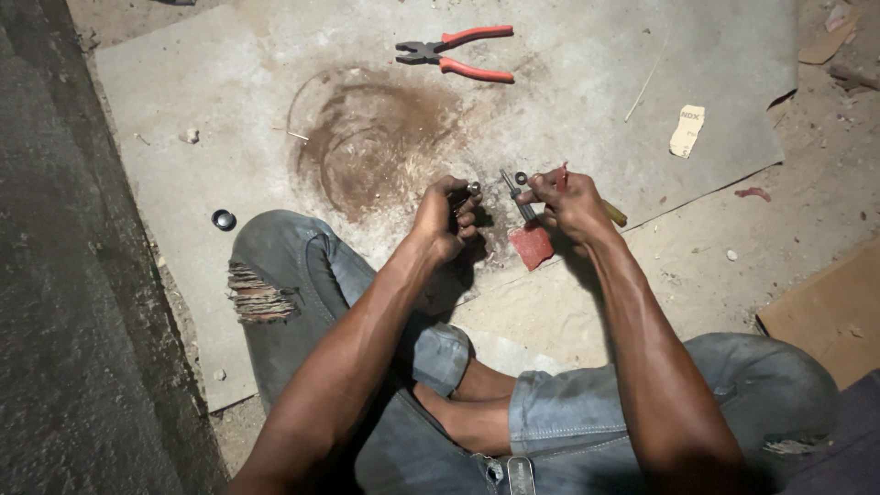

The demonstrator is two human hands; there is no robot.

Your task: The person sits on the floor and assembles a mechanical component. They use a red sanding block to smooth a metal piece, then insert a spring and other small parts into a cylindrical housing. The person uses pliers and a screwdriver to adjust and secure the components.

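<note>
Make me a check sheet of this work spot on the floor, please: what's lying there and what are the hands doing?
Surface: grey board on a dusty floor, with a brown ring stain.
Job's things: small metal piece in the left hand; screwdriver with a yellowish handle end in the right hand; a small ring beside its tip.
Clutter: red-handled pliers, red scrap, dark round cap, torn paper piece, cardboard.
Hands: both closed around their things, held just above the board.
Cables: nothing seen.
Surroundings: dark concrete at the left; the person sits cross-legged in torn jeans.
</note>
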